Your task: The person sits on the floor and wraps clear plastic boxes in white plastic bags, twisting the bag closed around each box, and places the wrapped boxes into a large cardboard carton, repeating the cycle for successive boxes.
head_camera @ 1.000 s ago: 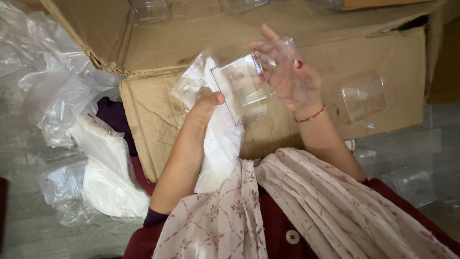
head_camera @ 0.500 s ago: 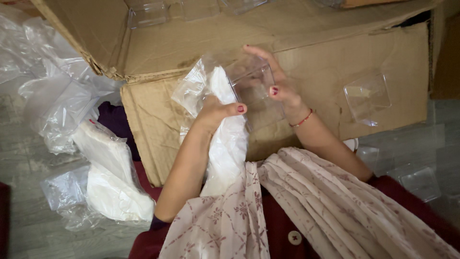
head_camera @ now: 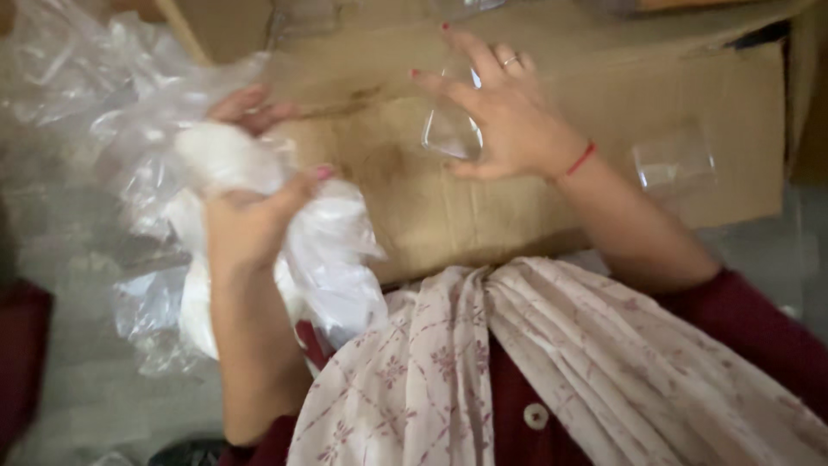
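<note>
My left hand [head_camera: 246,220] grips a white cloth wad [head_camera: 226,160] wrapped in thin clear plastic [head_camera: 332,250], held low at the left over more plastic bags. My right hand [head_camera: 500,112] is raised over the cardboard box and holds a small clear plastic container [head_camera: 450,131] against its palm, fingers spread around it. A red thread circles that wrist. The two hands are well apart.
A large flattened cardboard box [head_camera: 483,207] fills the middle and top. Another clear plastic container [head_camera: 674,164] rests on it at the right. Crumpled clear plastic bags [head_camera: 95,103] pile at the left. My patterned scarf [head_camera: 535,371] hangs in the foreground.
The hands were together at the clear container; now my left hand has pulled the white cloth down and left, while my right hand keeps the container up over the box.
</note>
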{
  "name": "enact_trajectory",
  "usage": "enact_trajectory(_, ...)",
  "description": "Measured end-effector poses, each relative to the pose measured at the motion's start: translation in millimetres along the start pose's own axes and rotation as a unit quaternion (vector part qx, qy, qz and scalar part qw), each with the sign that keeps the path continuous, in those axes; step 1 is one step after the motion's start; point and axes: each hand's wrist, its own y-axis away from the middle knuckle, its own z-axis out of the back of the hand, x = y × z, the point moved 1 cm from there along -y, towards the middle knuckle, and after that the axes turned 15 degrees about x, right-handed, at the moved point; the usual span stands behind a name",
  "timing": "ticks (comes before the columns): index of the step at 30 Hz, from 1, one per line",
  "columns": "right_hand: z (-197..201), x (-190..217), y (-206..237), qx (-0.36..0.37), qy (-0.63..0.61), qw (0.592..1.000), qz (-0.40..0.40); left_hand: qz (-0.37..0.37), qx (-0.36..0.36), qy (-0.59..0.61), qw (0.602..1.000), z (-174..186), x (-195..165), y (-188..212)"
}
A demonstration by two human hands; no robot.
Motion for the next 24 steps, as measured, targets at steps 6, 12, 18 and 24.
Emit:
enact_trajectory(6, 7, 35, 13, -0.218, 0.041, 0.964, 0.143, -0.018, -0.011, 0.115, 0.993, 7, -16, 25)
enact_trajectory(12, -41, 55, 15, -0.222, -0.597, 0.747, 0.192, -0.051, 0.007, -0.067, 0.996, -54, 2, -10)
enact_trajectory(18, -63, 27, 14, -0.322, -0.737, 0.584, 0.111, 0.013, -0.036, 0.163, 0.986, -72, 8, -27)
enact_trajectory(24, -75, 27, 17, -0.323, -0.738, 0.584, 0.098, 0.096, -0.137, 0.268, 0.949, -86, 42, -34)
